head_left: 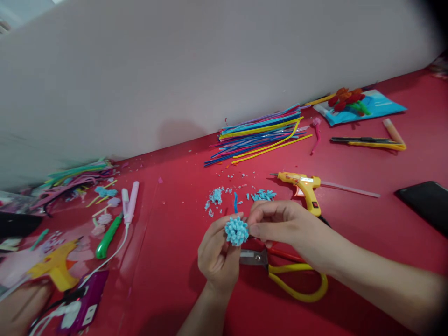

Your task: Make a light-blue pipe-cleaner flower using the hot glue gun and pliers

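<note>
My left hand (217, 255) grips a small light-blue pompom flower (236, 231) made of pipe-cleaner pieces, held above the red table (168, 261). The fingertips of my right hand (280, 223) pinch the flower's right side. Yellow-handled scissors (280, 273) lie on the table just under both hands. Light-blue cut pieces (241, 196) are scattered right behind the hands. A yellow glue gun (304, 185) lies behind my right hand.
A bundle of coloured pipe cleaners (261, 133) lies against the white wall. At the left are a second glue gun (56, 267), a green-handled tool (108, 237), a pink device (130, 203) and a power strip (79, 315). A dark phone (425, 201), utility knife (367, 141) and blue packet (364, 108) lie to the right.
</note>
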Tool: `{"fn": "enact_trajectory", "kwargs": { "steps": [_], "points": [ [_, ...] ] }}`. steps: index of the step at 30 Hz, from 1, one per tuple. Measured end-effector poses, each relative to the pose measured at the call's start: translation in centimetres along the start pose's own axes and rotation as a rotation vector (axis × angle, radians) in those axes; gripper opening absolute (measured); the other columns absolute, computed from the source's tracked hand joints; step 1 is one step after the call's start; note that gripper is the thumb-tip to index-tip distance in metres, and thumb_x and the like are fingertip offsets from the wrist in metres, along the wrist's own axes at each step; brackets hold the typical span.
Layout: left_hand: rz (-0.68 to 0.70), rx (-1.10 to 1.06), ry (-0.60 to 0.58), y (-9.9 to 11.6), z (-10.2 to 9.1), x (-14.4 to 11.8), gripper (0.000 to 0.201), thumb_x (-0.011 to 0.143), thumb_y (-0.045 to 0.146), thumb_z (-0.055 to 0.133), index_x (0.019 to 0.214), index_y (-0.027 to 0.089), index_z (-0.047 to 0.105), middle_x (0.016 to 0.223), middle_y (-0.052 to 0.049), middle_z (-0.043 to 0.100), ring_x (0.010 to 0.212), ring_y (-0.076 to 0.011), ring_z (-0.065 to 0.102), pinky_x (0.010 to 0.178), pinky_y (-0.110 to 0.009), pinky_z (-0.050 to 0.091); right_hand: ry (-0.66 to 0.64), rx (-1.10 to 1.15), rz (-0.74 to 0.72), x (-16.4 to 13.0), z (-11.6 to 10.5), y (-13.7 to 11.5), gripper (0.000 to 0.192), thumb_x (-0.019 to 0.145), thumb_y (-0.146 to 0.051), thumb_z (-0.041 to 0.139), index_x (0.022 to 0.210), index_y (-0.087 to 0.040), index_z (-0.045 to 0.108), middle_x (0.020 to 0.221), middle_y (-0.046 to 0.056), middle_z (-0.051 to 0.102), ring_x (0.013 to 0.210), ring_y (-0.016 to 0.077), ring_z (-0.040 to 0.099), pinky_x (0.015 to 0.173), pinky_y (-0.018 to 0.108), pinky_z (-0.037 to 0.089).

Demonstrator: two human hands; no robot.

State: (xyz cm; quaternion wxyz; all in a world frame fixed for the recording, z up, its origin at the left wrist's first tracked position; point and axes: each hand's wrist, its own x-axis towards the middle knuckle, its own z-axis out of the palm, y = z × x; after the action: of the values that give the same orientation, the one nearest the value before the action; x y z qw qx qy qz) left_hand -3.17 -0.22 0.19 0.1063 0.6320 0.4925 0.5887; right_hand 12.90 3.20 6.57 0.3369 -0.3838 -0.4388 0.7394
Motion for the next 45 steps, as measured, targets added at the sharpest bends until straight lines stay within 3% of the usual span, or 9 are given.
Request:
{"fn": "enact_trajectory", "kwargs": {
  "steps": [9,12,18,23,28,33,45],
  "points": [
    [-0.042,-0.050,0.020,0.0,0.1,0.0,0.011,0.081,0.020,0.064,0.085,0.019,0.074,0.085,-0.006,0.074,0.076,-0.0190,0.069,0.068,-0.030,0.057,-0.011,-0.028,-0.027,0.0,0.0,0.0,0.014,0.076,-0.028,0.065,0.066,-0.018,0.062,0.069,-0.002,0.053,0.062,0.0098,0.046,0.057,0.024,0.036],
    [-0.239,-0.208,0.013,0.0,0.4,-0.3,0.010,0.080,0.025,0.066,0.082,0.018,0.072,0.076,-0.005,0.073,0.066,-0.0173,0.068,0.062,-0.027,0.056,0.010,-0.166,-0.119,0.0,-0.1,-0.3,0.017,0.080,-0.028,0.062,0.067,-0.018,0.062,0.073,-0.001,0.054,0.065,0.0112,0.050,0.061,0.025,0.040],
    [-0.816,-0.675,-0.070,1.2,1.0,0.7,0.011,0.074,0.026,0.069,0.074,0.016,0.066,0.058,0.001,0.066,0.037,-0.0096,0.057,0.036,-0.018,0.047,0.178,-0.643,-0.559,0.4,-1.0,-0.3,0.008,0.081,-0.014,0.060,0.080,-0.021,0.064,0.081,0.001,0.056,0.072,0.0128,0.053,0.064,0.025,0.044],
    [-1.078,-0.751,-0.144,1.7,1.2,1.5,0.015,0.072,0.025,0.067,0.066,0.014,0.059,0.052,0.002,0.063,0.028,-0.0065,0.051,0.030,-0.014,0.039,0.145,-0.762,-0.574,1.2,-1.5,0.6,0.011,0.082,-0.013,0.060,0.089,-0.021,0.064,0.089,0.003,0.057,0.079,0.0134,0.056,0.070,0.025,0.046],
    [-1.128,-0.765,-0.167,1.7,1.4,1.4,0.016,0.074,0.023,0.065,0.065,0.015,0.055,0.047,0.007,0.055,0.028,-0.0058,0.049,0.029,-0.013,0.038,0.134,-0.807,-0.592,1.5,-1.6,1.3,0.005,0.084,-0.016,0.060,0.087,-0.020,0.062,0.089,0.003,0.057,0.082,0.0144,0.056,0.073,0.026,0.045],
    [-1.142,-0.754,-0.176,1.8,1.4,1.4,0.015,0.074,0.021,0.063,0.066,0.015,0.052,0.054,0.003,0.063,0.029,-0.0058,0.050,0.031,-0.014,0.037,0.138,-0.872,-0.609,1.5,-1.6,1.1,0.007,0.087,-0.015,0.056,0.082,-0.018,0.061,0.085,0.004,0.058,0.080,0.0144,0.055,0.073,0.026,0.044],
    [-1.145,-0.805,-0.202,2.0,1.4,1.4,0.013,0.076,0.017,0.060,0.064,0.014,0.056,0.049,0.005,0.058,0.029,-0.0058,0.050,0.031,-0.013,0.038,0.190,-0.957,-0.717,1.6,-1.5,1.7,0.007,0.084,-0.012,0.056,0.080,-0.016,0.060,0.082,0.004,0.058,0.078,0.0159,0.054,0.071,0.028,0.044]
  ]
}}
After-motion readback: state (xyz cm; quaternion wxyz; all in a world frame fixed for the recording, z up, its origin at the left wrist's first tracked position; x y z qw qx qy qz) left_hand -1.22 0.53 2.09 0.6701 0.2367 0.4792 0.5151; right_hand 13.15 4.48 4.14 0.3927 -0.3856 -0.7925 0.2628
